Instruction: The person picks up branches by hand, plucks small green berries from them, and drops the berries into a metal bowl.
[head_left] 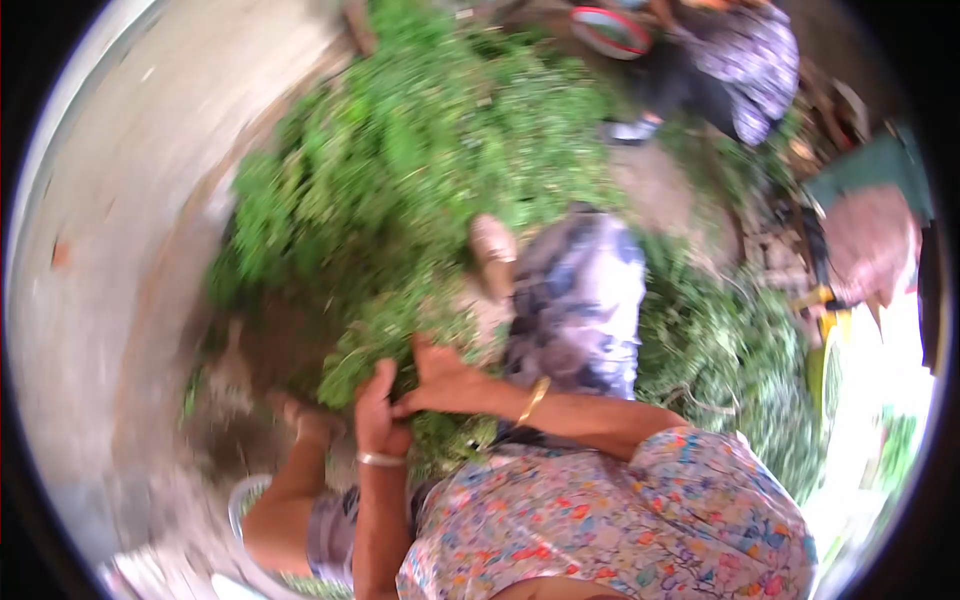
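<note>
My left hand (374, 412), with a silver bangle on its wrist, and my right hand (438, 381), with a gold bangle, meet over a small bunch of green leafy stems (372, 340). Both seem closed around the bunch, though the picture is blurred. The bunch lies at the near edge of a big heap of green plants (400, 170) on the ground. My leg in patterned trousers (580, 300) stretches out to the right of the hands, with its foot (493, 250) against the heap. My other foot (308, 422) is just left of the hands.
Another person in patterned clothes (735, 60) sits at the top right beside a red-rimmed basin (610, 30). More cut greens (730, 350) lie to the right. Bare concrete ground (100, 220) fills the left. A pink bundle (870, 245) and a green object (872, 165) are at the far right.
</note>
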